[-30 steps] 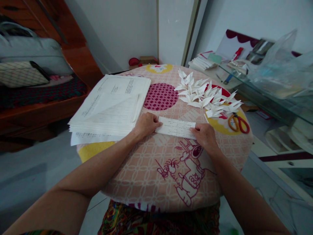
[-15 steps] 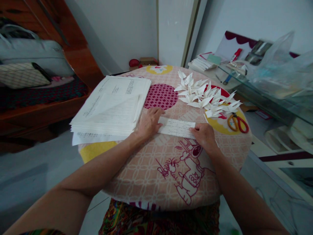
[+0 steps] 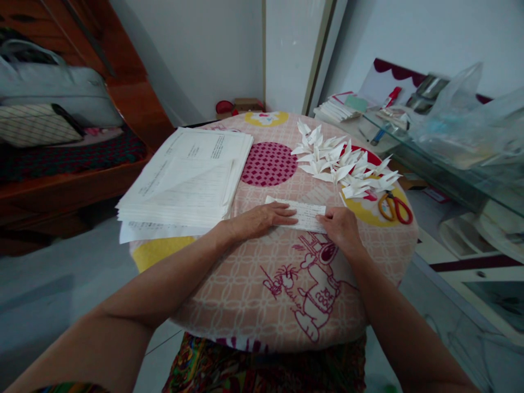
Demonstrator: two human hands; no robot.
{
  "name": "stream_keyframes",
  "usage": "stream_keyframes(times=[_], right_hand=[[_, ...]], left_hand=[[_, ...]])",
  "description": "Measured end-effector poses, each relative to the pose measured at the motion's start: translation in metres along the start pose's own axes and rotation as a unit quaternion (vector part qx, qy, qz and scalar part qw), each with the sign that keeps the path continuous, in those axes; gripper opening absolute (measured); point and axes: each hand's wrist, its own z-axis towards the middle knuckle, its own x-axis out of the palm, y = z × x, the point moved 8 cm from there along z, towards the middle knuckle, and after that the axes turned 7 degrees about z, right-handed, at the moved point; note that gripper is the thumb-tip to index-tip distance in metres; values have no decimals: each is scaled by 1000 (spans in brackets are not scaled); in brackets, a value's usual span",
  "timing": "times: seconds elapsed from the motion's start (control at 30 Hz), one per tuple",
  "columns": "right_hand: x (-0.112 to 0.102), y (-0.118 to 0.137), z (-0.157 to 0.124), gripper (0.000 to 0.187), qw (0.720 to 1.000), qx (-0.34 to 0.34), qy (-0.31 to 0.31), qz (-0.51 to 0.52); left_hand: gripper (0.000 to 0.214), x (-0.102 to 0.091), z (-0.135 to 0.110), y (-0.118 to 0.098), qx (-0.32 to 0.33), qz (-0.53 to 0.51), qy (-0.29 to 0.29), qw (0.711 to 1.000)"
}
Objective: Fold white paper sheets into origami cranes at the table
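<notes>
A narrow strip of printed paper [image 3: 307, 216] lies flat on the patterned tablecloth [image 3: 229, 284] in front of me. My left hand [image 3: 270, 218] rests across its left part, fingers stretched out flat and pointing right. At the right end, my right hand [image 3: 340, 224] pinches the strip's edge between thumb and fingers. Beyond my right hand is a heap of folded white paper pieces [image 3: 341, 158] with pointed tips. Left of my left hand stands a thick stack of printed sheets [image 3: 184, 174], the top sheet's corner folded over.
Scissors [image 3: 395, 208] with orange-red handles lie near the round table's right edge. A glass shelf [image 3: 450, 169] at right bears a clear plastic bag [image 3: 454, 120] and other items. At left, a wooden bench [image 3: 139, 109] carries a grey bag [image 3: 61, 90].
My left hand has shifted from the strip's left end rightward onto its face, with the fingers now laid flat. The right hand stays at the right end.
</notes>
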Motion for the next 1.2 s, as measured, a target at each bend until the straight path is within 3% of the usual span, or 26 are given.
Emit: stream_keyframes(times=[0.17,0.23,0.33,0.4,0.53,0.63,0.93,1.2], right_hand=[[-22,2,-5,17,997,11,-68,28],[-31,19,-10,15,991,-43,-95,83],[-15,48,-16,15,970,-127,-1,208],[3,56,-17,14,963,-131,63,228],[29,45,-12,12,970,-56,115,205],[33,42,-10,9,975,-36,124,180],[26,48,-15,9,981,-48,127,139],[5,-6,-20,10,976,-2,129,178]], left_hand=[[48,2,3,-2,2,25,12,1000],[49,3,4,-3,2,39,22,999],[52,6,4,-2,-3,59,38,998],[53,7,3,-1,-6,66,44,997],[53,6,3,-2,-4,73,53,996],[54,3,3,-5,2,78,60,995],[61,-1,2,-8,8,69,59,996],[60,-3,1,-12,1,61,56,997]])
